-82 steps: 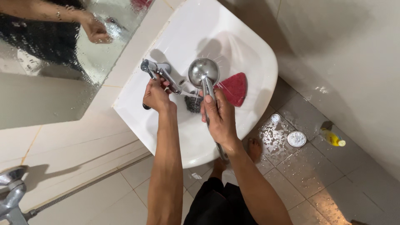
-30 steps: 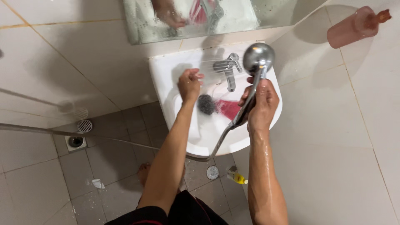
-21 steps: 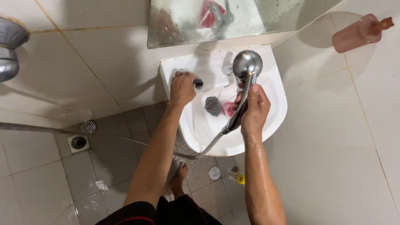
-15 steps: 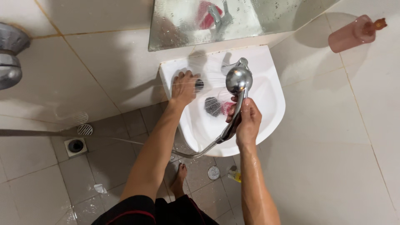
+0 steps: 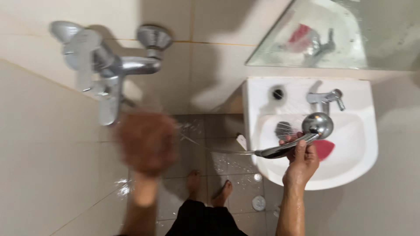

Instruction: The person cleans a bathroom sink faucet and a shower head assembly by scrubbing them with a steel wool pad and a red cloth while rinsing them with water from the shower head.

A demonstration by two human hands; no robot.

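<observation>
Two bare feet [image 5: 209, 192] stand on wet floor tiles [image 5: 227, 161], open floor around them. Right hand [image 5: 301, 162] clenches the shower head [image 5: 302, 135] handle over the white sink [image 5: 350, 175], spraying a dark sponge [image 5: 283, 129]; a red cloth [image 5: 324, 148] lies beside. Left hand [image 5: 148, 142] is blurred, its grip unreadable, below the wall tap [image 5: 109, 65]. Farther back, a mirror [image 5: 350, 35] is cut off.

Polished metal against glossy white ceramic

The shower head [image 5: 318, 124] and wall mixer [image 5: 109, 65] are shiny chromed metal; the basin [image 5: 350, 170] is smooth glazed ceramic; floor tiles [image 5: 227, 161] look wet and matt.
</observation>
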